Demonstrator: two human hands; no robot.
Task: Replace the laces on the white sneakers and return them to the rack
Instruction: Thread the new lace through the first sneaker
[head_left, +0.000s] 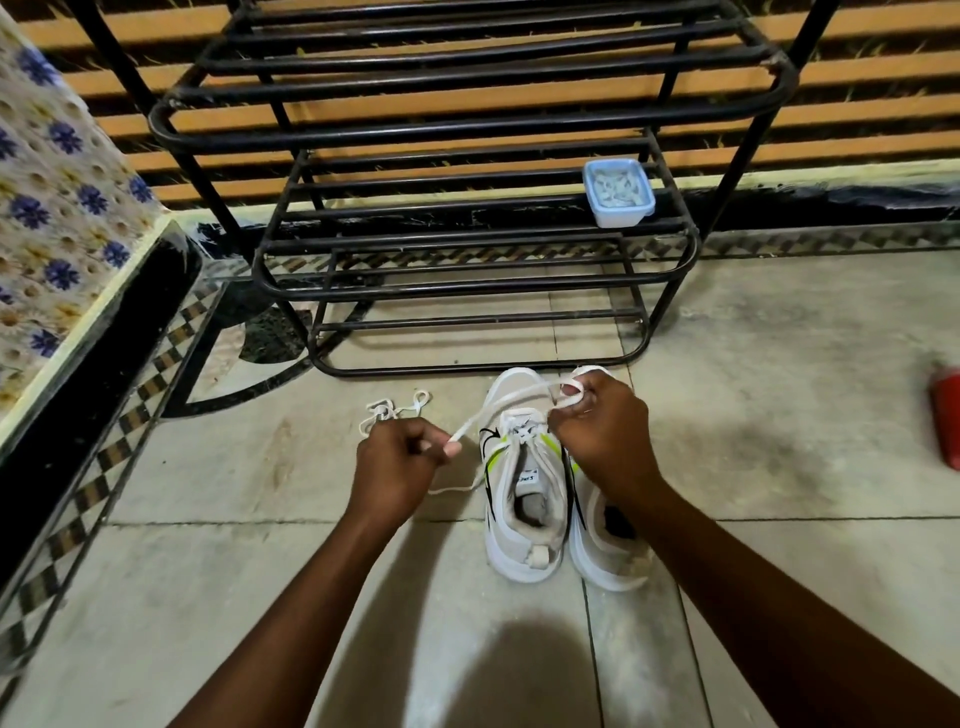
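Note:
Two white sneakers stand side by side on the tiled floor, toes toward the rack. The left sneaker (524, 499) has lime and black trim; the right sneaker (608, 551) is partly hidden under my right wrist. My left hand (400, 460) grips one end of a white lace (470, 426) that runs up from the left sneaker's eyelets. My right hand (605, 423) pinches a loop of the same lace over the sneaker's tongue. A second loose white lace (395, 410) lies on the floor beyond my left hand.
The black metal shoe rack (467, 291) stands just beyond the sneakers, with a pale blue plastic box (617, 193) on its lower shelf. A red object (948, 421) lies at the right edge. A patterned cloth over a raised ledge (57, 218) fills the left.

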